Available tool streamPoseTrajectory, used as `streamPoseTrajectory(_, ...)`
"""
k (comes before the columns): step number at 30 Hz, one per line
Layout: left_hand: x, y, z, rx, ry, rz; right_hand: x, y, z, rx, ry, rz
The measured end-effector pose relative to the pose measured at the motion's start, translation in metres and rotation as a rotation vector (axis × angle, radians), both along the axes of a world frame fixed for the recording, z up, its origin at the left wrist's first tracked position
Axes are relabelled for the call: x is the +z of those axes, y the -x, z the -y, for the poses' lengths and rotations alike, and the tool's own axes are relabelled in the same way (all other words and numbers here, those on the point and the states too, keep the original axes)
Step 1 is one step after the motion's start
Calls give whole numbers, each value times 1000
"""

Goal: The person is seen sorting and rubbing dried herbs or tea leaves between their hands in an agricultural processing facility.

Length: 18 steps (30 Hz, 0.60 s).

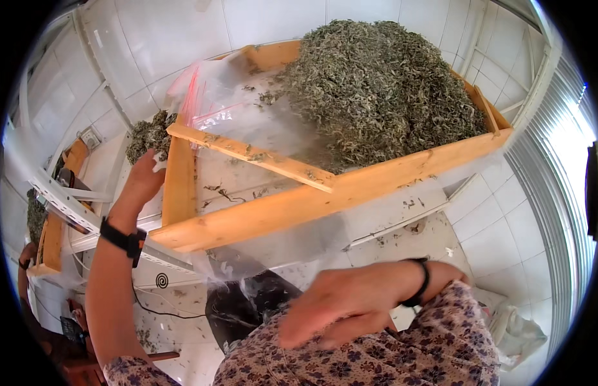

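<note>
My left hand [144, 181] reaches over the left end of a wooden-framed tray [260, 219], at a small heap of dried leafy herb [146, 137]. Its thumb stands apart from the forefinger, and I see nothing held; the other fingers are partly hidden. My right hand [344, 299] is in front of my body, its fingers curled together and blurred at the tips. Whatever they may hold cannot be made out. A large mound of shredded dried herb [383, 90] fills the right part of the tray. Clear plastic zip bags [205, 103] with pinkish-red edges lie in its left part.
A loose wooden slat [251, 155] lies slanting across the tray. Clear plastic sheeting [286, 241] hangs below the front board. At far left, another person's hand [28, 252] is beside a second wooden tray [51, 244]. A dark cable [164, 311] runs over the littered floor.
</note>
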<state>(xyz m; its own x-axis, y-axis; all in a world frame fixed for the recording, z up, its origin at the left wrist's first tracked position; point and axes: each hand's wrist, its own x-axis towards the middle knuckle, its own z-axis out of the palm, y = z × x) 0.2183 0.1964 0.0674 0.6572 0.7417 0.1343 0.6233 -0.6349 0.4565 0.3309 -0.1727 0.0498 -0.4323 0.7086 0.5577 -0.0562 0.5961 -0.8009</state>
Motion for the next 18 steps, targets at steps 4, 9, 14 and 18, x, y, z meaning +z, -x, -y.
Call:
streamPoseTrajectory(4, 28, 46, 31, 2, 156, 117, 66, -45, 33, -108, -11, -21)
streamPoseTrajectory(9, 29, 98, 76, -39, 403, 280, 124, -107, 17, -1046, -177, 687)
streamPoseTrajectory(14, 5, 137, 122, -163, 650, 267, 97, -172, -14, -1043, -110, 1364)
streamPoseTrajectory(18, -13, 154, 142, -129, 727, 260, 82, -172, -44, -932, 493, 1408)
